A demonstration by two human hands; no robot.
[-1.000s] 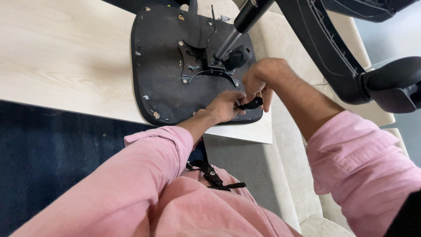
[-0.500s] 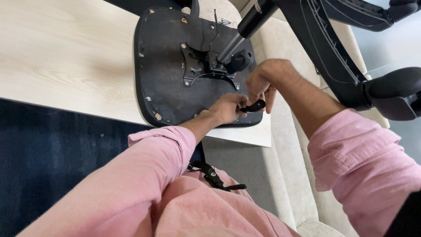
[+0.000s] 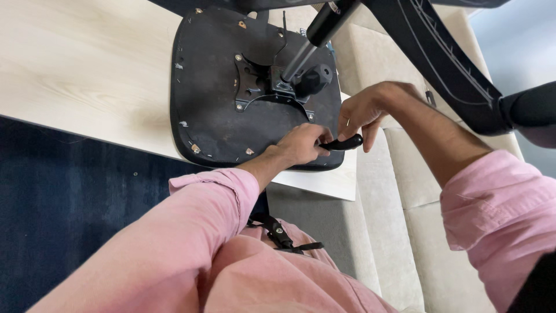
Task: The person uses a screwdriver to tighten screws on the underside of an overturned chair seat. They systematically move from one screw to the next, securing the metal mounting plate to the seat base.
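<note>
ok so from where i'm watching, my left hand point(image 3: 302, 145) is curled over the near edge of the seat point(image 3: 231, 124), which lies upside down on the table point(image 3: 75, 75). its fingers are closed around the inner end of a black lever point(image 3: 343, 142) that pokes out to the right from under the seat edge. my right hand point(image 3: 366, 111) is just past the lever's free end, fingers bent and loosely together, the tips touching or nearly touching the rounded tip of the lever. i can't tell if it's really gripping or just resting there.

beyond both hands, up the seat, there's the metal plate point(image 3: 253, 87) bolted to the underside, and the gas column point(image 3: 315, 36) rising out of it at a slant. a black knob point(image 3: 315, 76) sits just beyond my right hand, near the plate. the chair base point(image 3: 446, 64) arcs over my right forearm. under that arm is a beige sofa point(image 3: 399, 232), and below my left arm a dark blue rug point(image 3: 58, 203). pink sleeves on both arms.
</note>
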